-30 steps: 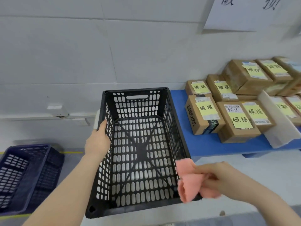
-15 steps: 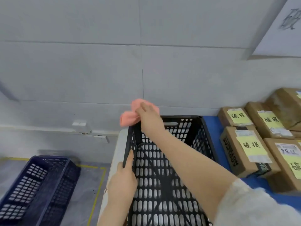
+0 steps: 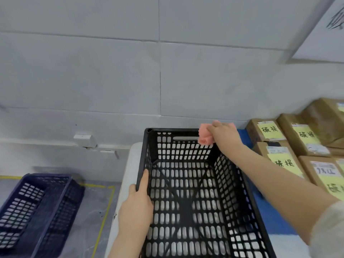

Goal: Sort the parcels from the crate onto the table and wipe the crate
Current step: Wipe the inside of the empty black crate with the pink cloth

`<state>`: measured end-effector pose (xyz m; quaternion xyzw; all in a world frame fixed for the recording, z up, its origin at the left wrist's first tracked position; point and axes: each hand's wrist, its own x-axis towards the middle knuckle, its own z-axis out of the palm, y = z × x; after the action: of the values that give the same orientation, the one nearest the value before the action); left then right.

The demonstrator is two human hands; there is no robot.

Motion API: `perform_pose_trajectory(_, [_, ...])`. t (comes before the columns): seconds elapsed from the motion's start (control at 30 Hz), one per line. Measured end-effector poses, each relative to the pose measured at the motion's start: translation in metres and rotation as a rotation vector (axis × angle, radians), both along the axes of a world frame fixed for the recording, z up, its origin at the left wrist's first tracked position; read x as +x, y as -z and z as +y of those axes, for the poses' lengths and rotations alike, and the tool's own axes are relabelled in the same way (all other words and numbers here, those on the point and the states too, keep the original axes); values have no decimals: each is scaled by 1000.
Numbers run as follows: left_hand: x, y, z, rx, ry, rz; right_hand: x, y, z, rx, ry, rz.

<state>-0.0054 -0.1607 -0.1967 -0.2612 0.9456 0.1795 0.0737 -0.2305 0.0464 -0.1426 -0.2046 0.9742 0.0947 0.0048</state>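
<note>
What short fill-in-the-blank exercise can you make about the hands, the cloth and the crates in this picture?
1. The right hand holds a ____ cloth at the far rim of the black crate.
2. The left hand grips the black crate's ____ wall.
3. The crate on the floor is coloured ____.
4. The parcels on the table carry ____ labels.

Missing words: pink; left; blue; yellow.

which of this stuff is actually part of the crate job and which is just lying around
In the job: black crate, left hand gripping it; pink cloth in right hand; labelled parcels.
Lying about: blue crate on floor; paper sign on wall.
</note>
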Motion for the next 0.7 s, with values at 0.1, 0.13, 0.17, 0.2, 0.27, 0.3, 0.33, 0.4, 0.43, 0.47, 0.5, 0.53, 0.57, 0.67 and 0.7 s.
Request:
perform_pose_trajectory(0.1, [0, -3, 1, -22, 0, -5, -12, -22, 17, 36, 113, -169])
perform_pose_trajectory(0.13, [-1, -3, 1, -31, 0, -2, -16, -25, 16, 32, 143, -244])
perform_pose_trajectory(0.17, [0, -4, 2, -38, 0, 2, -19, -28, 18, 34, 164, -285])
perform_pose_trajectory(0.2, [0, -5, 3, -45, 0, 7, -21, -26, 25, 62, 156, -287])
perform_pose_trajectory(0.27, [0, -5, 3, -47, 5, 17, -20, -21, 39, 29, 209, -204])
perform_pose_trajectory(0.3, [0, -5, 2, -36, 7, 24, -15, -17, 47, -23, 253, -203])
perform_pose_trajectory(0.33, [0, -5, 2, -25, 8, 33, -11, -16, 48, -53, 283, -269])
perform_pose_trajectory(0.4, [0, -5, 2, -15, 10, 46, 1, -14, 51, -62, 289, -393])
perform_pose_trajectory(0.43, [-1, -5, 2, -10, 10, 54, 9, -12, 56, -99, 265, -412])
perform_pose_trajectory(0.47, [-2, -5, 2, -1, 8, 63, 22, -12, 63, -178, 260, -430])
perform_pose_trajectory(0.5, [-2, -5, 2, 10, 9, 73, 37, -13, 71, -277, 190, -358])
perform_pose_trajectory(0.53, [-1, -5, 2, 19, 13, 85, 57, -12, 80, -347, 131, -319])
perform_pose_trajectory(0.57, [0, -5, 2, 23, 22, 97, 79, -11, 87, -406, 95, -319])
perform_pose_trajectory(0.67, [-1, -4, 1, 28, 42, 114, 143, -3, 110, -319, 50, -300])
perform_pose_trajectory(0.7, [-1, -4, 1, 29, 42, 114, 166, -1, 118, -311, 37, -294])
